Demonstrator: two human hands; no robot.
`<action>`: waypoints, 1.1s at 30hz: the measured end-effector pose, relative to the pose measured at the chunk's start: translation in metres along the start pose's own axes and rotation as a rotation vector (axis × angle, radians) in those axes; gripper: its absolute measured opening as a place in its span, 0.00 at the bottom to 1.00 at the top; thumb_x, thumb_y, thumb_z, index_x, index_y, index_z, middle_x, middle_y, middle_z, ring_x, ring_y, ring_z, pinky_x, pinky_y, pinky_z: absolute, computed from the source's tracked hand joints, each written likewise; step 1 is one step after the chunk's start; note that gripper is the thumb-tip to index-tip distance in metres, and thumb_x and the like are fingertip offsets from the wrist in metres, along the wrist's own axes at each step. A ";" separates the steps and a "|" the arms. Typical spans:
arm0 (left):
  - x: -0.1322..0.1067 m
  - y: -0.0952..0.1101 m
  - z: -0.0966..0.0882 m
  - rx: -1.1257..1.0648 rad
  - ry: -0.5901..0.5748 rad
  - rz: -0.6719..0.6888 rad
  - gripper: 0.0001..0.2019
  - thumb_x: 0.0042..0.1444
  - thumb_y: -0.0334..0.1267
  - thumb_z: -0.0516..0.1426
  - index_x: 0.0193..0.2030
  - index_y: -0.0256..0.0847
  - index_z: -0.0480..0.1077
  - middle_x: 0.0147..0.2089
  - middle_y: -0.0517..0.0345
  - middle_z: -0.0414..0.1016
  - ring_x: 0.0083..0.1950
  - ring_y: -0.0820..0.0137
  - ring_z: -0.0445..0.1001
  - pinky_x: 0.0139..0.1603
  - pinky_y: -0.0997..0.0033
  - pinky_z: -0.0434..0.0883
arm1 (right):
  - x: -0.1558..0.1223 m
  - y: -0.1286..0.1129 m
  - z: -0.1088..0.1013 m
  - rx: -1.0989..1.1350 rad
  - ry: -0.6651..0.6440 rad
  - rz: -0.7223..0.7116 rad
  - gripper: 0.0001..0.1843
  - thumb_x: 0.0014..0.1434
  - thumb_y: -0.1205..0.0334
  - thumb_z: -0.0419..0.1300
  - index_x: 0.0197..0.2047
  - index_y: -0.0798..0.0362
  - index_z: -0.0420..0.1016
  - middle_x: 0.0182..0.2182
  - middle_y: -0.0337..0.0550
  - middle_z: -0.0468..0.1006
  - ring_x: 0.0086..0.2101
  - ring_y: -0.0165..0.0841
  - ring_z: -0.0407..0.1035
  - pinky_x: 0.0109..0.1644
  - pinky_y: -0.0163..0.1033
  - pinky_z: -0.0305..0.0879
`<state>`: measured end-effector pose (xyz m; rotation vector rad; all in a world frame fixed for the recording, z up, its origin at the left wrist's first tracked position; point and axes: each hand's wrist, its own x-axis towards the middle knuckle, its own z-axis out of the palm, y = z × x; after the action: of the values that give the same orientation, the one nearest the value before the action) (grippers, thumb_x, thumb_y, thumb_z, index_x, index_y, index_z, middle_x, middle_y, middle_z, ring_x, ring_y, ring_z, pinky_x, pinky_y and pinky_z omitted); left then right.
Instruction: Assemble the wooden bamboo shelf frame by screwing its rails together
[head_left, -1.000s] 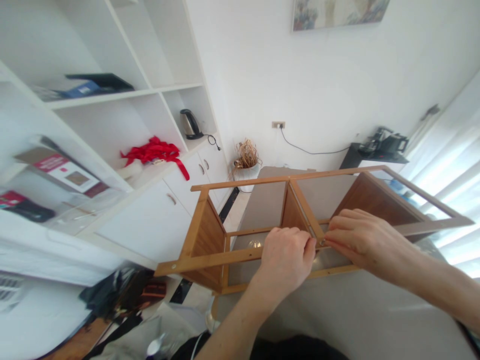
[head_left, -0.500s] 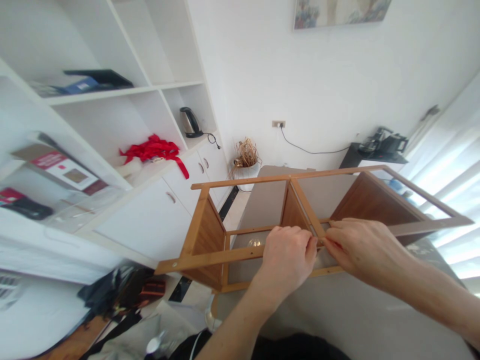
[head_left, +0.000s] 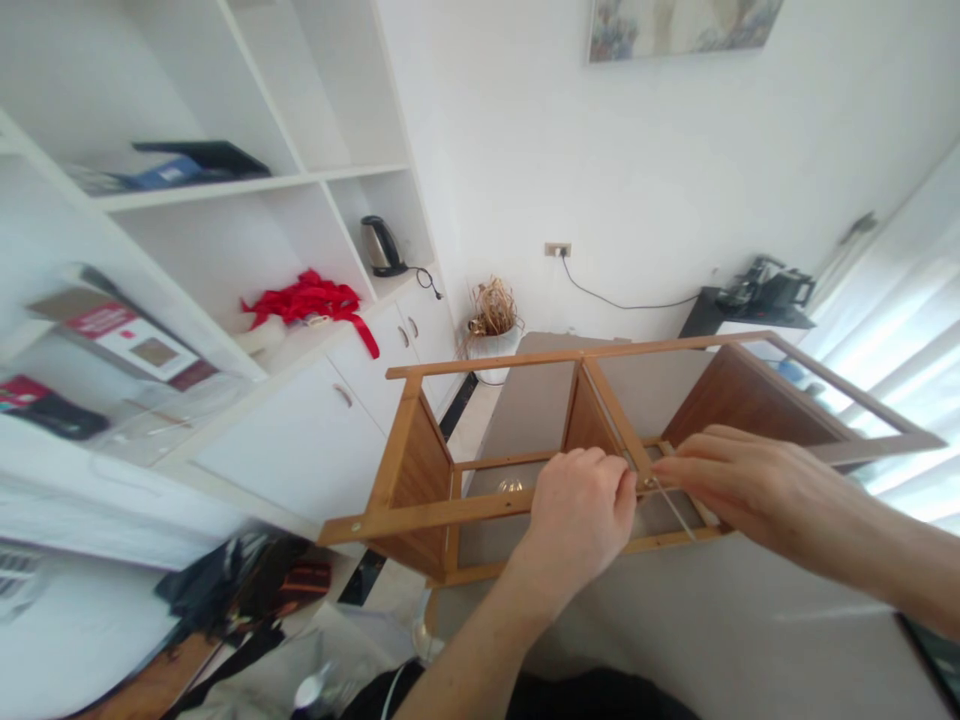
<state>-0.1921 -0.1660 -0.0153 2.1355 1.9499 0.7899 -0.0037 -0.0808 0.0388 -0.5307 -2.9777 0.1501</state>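
Observation:
A wooden shelf frame [head_left: 442, 517] with brown panels lies on its side across a grey surface. My left hand [head_left: 581, 505] is closed around the near rail, just left of the joint with a crosspiece [head_left: 611, 405]. A thin, light metal rod that looks like a hex key [head_left: 676, 512] sticks out from a bolt [head_left: 648, 483] at this joint and slants down to the right. Just above and right of it is my right hand [head_left: 739, 480], fingers loosely stretched towards the joint. Its thumb and the undersides of its fingers are hidden.
A white shelf unit [head_left: 300, 180] on the left holds a kettle [head_left: 381, 246], red ribbon [head_left: 311, 300] and boxes. Behind the frame stand a potted dry plant [head_left: 495, 310] and a dark cabinet [head_left: 701, 312]. Bags [head_left: 240, 580] lie on the floor at lower left.
My right hand has loosened from the joint and lifted slightly to the right, leaving the hex key's long arm visible. My left hand keeps its grip on the rail.

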 end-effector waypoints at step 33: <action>0.003 0.001 -0.001 -0.174 0.115 0.060 0.07 0.60 0.34 0.53 0.42 0.42 0.72 0.42 0.56 0.72 0.45 0.66 0.69 0.51 0.61 0.65 | -0.001 -0.024 0.037 0.091 0.300 0.411 0.16 0.63 0.57 0.51 0.34 0.49 0.79 0.26 0.42 0.72 0.31 0.32 0.66 0.33 0.35 0.58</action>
<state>-0.1915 -0.1641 -0.0127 2.0972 1.8002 1.0736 -0.0161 -0.1065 0.0052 -1.0447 -2.5266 0.2166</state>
